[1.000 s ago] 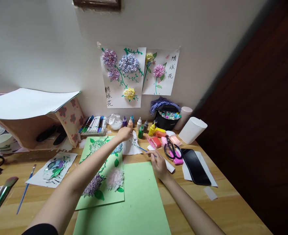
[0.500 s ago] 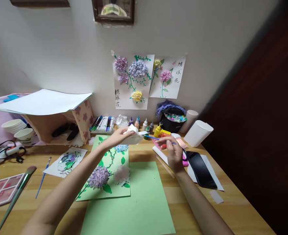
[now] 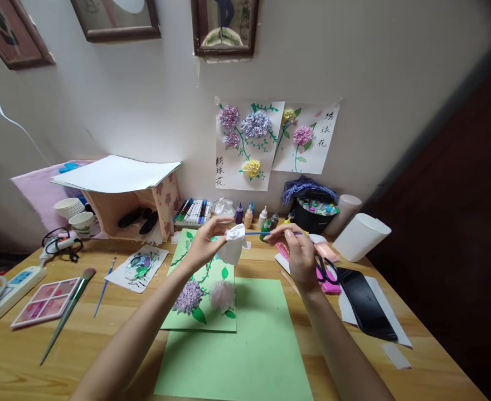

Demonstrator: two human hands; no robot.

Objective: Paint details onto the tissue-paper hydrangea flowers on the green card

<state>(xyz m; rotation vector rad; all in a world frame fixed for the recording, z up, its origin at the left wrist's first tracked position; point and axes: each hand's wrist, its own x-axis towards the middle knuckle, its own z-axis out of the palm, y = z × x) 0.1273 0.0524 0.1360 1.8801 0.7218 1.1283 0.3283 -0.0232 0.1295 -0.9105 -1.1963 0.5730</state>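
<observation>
Above the green paper, my left hand (image 3: 208,240) pinches a crumpled white tissue (image 3: 233,245). My right hand (image 3: 297,253) holds a thin blue brush (image 3: 257,233) level, and its left end meets the tissue; the tip is hidden there. Below my left hand lies a green sheet with paper flowers and painted leaves (image 3: 225,272), partly over a plain green sheet (image 3: 245,356). A purple flower (image 3: 189,297) and a pale pink one (image 3: 222,296) sit on the upper sheet.
Paint bottles (image 3: 262,216) and markers (image 3: 192,211) line the wall. On the right are black-handled scissors (image 3: 326,270), a phone (image 3: 366,303) and a white roll (image 3: 362,236). A paint-smeared tissue (image 3: 139,267), large brush (image 3: 67,314) and palette (image 3: 44,303) lie left.
The view has shifted left. The tissue is now bunched around the brush's end, where before it spread out beside it. My left fingers have spread somewhat, and the brush lies more level.
</observation>
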